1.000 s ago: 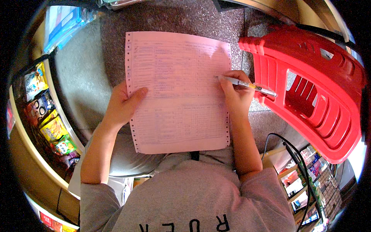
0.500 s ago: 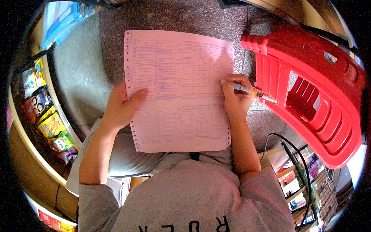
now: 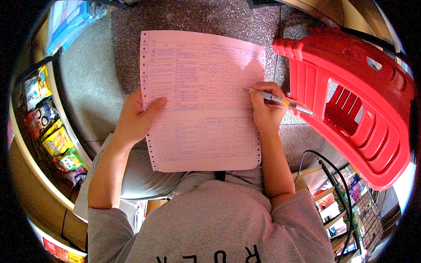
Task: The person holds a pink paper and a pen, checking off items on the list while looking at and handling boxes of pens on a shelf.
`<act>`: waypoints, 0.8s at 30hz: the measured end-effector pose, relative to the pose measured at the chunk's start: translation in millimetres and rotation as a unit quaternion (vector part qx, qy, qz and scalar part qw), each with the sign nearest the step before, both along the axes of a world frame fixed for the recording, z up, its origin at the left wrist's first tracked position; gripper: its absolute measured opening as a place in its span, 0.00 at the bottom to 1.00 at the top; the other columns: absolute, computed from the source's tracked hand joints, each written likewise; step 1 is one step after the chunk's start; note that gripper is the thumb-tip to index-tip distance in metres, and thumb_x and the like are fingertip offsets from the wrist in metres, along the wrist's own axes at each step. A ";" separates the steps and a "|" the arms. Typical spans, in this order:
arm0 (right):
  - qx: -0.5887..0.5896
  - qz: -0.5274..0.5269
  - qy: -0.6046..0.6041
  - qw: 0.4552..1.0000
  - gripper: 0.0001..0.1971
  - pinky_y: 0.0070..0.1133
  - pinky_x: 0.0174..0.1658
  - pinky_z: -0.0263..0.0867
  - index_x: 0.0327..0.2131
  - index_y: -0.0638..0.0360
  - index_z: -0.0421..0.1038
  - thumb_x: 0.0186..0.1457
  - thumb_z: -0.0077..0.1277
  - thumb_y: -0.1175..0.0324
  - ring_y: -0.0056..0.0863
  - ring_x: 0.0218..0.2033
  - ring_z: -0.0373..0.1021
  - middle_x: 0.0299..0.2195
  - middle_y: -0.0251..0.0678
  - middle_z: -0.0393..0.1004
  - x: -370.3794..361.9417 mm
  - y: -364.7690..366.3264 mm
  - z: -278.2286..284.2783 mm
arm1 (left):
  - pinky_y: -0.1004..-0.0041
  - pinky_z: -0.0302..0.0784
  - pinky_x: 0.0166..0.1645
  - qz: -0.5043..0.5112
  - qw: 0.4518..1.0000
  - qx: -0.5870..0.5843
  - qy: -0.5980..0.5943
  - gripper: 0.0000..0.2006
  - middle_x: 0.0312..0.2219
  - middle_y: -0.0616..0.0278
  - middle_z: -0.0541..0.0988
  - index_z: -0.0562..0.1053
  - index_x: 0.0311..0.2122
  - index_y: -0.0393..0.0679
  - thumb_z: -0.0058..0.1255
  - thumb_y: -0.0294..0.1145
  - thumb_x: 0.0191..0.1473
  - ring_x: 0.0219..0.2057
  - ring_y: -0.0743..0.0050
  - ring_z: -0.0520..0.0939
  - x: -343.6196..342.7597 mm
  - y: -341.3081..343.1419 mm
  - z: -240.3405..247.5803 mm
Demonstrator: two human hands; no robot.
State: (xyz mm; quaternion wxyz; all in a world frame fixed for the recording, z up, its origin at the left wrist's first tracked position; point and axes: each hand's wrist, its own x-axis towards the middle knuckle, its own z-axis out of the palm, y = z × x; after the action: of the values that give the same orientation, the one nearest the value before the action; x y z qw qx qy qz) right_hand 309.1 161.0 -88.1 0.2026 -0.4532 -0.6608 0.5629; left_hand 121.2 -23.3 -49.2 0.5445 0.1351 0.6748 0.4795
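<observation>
A pinkish-white printed form [image 3: 197, 136] with punched holes down both side edges spreads out in front of my lap. Its left edge is pinched in my left hand [image 3: 139, 118], thumb on top and the fingers behind the sheet. At the right edge my right hand [image 3: 268, 109] closes round a clear-barrelled pen [image 3: 275, 98]. The pen's tip points left over the printed rows; whether it touches the paper I cannot tell. My right hand overlaps the sheet's right margin, and some of its fingers are hidden.
A red plastic basket [image 3: 302, 83] stands close by my right hand on the grey speckled floor [image 3: 127, 52]. To the left, a shelf holds several snack bags [image 3: 57, 140]. A black cable [image 3: 337, 168] curves at the lower right, beside shelves of goods.
The form has shifted slightly away from me, with both hands moving along with it. The pen's tip has moved a little left over the sheet.
</observation>
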 end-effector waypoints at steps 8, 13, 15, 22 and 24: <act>0.008 0.001 0.015 1.000 0.04 0.11 0.26 0.57 0.21 0.62 0.65 0.39 0.47 0.82 0.12 0.23 0.59 0.23 0.28 0.66 0.8 -1.3 -2.6 | 0.75 0.65 0.42 -0.001 1.000 -0.015 0.022 0.14 0.36 0.61 0.72 0.65 0.41 0.35 0.43 0.29 0.50 0.37 0.78 0.71 -0.1 -0.9 0.7; 0.021 0.013 -0.003 1.000 0.05 0.10 0.25 0.57 0.21 0.62 0.65 0.38 0.46 0.82 0.13 0.23 0.60 0.23 0.29 0.66 0.6 -1.3 -1.1 | 0.76 0.65 0.42 0.016 1.000 -0.020 0.003 0.13 0.36 0.61 0.72 0.65 0.41 0.35 0.43 0.27 0.50 0.37 0.78 0.71 1.1 -0.1 1.4; -0.008 -0.025 0.032 0.999 0.04 0.12 0.22 0.57 0.20 0.61 0.63 0.37 0.46 0.81 0.14 0.20 0.61 0.20 0.28 0.65 -0.9 -1.6 -1.1 | 0.76 0.65 0.42 0.019 1.000 -0.018 -0.001 0.13 0.36 0.61 0.72 0.66 0.41 0.35 0.42 0.27 0.50 0.36 0.78 0.71 0.8 -0.4 1.1; -0.038 -0.111 0.096 0.988 0.03 0.12 0.23 0.57 0.23 0.62 0.65 0.42 0.46 0.80 0.13 0.20 0.60 0.21 0.28 0.66 -1.7 4.6 -3.7 | 0.76 0.66 0.42 0.027 1.000 -0.013 -0.002 0.13 0.36 0.61 0.72 0.66 0.41 0.35 0.43 0.28 0.49 0.37 0.78 0.71 -0.5 0.7 0.3; -0.008 -0.119 0.111 0.987 0.04 0.14 0.23 0.60 0.28 0.63 0.65 0.48 0.44 0.73 0.17 0.18 0.63 0.20 0.36 0.69 -1.1 13.5 -6.1 | 0.75 0.66 0.41 0.028 0.999 -0.018 -0.006 0.13 0.36 0.61 0.72 0.66 0.41 0.35 0.43 0.28 0.49 0.36 0.78 0.70 -1.7 2.3 1.6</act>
State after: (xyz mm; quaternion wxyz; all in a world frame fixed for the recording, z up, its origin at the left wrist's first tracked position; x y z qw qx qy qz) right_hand 307.9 174.4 -94.3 0.3365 -0.4649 -0.5710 0.5871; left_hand 119.5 -20.9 -47.6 0.5373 0.1030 0.6836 0.4831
